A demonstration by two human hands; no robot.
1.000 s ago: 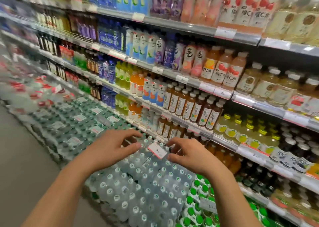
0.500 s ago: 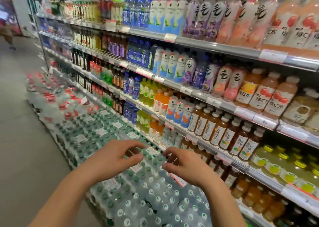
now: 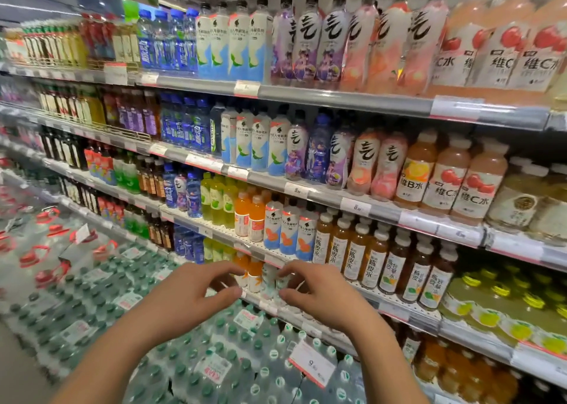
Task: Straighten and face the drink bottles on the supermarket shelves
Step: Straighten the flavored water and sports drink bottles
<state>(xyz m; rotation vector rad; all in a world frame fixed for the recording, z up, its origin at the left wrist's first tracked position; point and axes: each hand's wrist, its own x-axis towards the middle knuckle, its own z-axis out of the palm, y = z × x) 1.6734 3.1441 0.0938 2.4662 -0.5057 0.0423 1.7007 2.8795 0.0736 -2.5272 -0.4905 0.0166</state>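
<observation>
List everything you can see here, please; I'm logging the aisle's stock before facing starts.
Tall pink-labelled black-capped bottles: several, top shelf, centre-right.
White-and-blue labelled bottles: about four, top shelf, left of the purple ones.
Amber white-capped tea bottles: a row, third shelf, right of centre.
Orange juice bottles: two in front, third shelf, centre.
Yellow-green bottles: several, third shelf, left of the orange ones.
Shrink-wrapped green-capped water packs: many, stacked on the floor below.
White price card: one, red-edged, on the packs.
Left hand: one, fingers curled, holding nothing.
Right hand: one, fingers curled, beside the lower shelf's small bottles; contact unclear.
</observation>
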